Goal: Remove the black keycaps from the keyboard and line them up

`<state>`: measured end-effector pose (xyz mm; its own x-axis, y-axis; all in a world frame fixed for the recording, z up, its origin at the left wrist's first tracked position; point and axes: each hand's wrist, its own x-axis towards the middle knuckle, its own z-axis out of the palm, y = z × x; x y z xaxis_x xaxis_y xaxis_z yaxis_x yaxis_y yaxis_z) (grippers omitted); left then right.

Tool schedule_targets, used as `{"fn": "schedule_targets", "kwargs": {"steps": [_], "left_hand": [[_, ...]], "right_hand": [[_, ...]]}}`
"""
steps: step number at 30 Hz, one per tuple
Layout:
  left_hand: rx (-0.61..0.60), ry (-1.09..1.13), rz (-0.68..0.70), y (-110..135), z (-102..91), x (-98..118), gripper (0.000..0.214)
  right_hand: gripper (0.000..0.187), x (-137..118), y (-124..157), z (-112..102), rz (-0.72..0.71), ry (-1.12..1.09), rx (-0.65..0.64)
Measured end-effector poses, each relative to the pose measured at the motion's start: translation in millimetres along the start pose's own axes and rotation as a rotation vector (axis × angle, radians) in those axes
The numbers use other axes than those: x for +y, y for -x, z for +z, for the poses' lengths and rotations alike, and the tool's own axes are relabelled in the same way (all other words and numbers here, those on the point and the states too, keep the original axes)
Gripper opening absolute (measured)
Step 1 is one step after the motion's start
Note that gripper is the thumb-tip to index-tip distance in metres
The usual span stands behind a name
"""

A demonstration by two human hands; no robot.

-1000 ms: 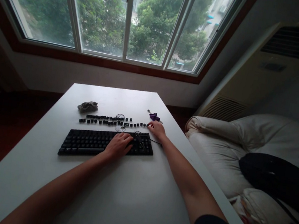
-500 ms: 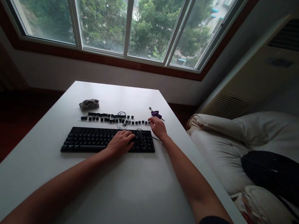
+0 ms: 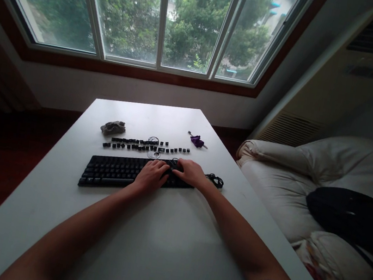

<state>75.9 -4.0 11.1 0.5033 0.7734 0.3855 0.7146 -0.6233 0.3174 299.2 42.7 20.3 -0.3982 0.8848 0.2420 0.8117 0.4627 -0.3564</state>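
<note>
A black keyboard (image 3: 108, 170) lies on the white table, slightly slanted. My left hand (image 3: 151, 172) rests on its middle-right part, fingers lying over the keys and top edge. Beside it, my right hand (image 3: 190, 172) is over the keyboard's right end, thumb and forefinger bent towards each other. A thin dark loop (image 3: 175, 160) shows just beyond those fingertips; whatever they hold is hidden. Behind the keyboard, loose black keycaps (image 3: 136, 147) stand in two rows. A coiled black cable (image 3: 215, 180) lies to the right of my right wrist.
A crumpled grey cloth (image 3: 113, 127) sits at the back left of the table (image 3: 142, 246). At the back right lies a purple item with a thin stick (image 3: 197, 141). Thin rings (image 3: 153, 154) lie by the keycaps. A pale sofa (image 3: 273, 167) stands to the right.
My right hand has left the right end of the front keycap row, where a keycap now stands uncovered, and come back onto the keyboard. My left hand stays in place.
</note>
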Motion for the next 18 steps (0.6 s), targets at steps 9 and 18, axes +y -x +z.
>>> {"fn": "schedule_targets", "kwargs": {"steps": [9,18], "left_hand": [[-0.015,-0.044,-0.001,-1.1,0.6,-0.3,0.030],[-0.016,-0.060,-0.004,-0.3,0.6,0.8,0.030]], "right_hand": [[0.041,30.8,-11.0,-7.2,0.305,-1.067,0.229],[0.040,45.5,-11.6,-0.5,0.317,-1.135,0.363]]}}
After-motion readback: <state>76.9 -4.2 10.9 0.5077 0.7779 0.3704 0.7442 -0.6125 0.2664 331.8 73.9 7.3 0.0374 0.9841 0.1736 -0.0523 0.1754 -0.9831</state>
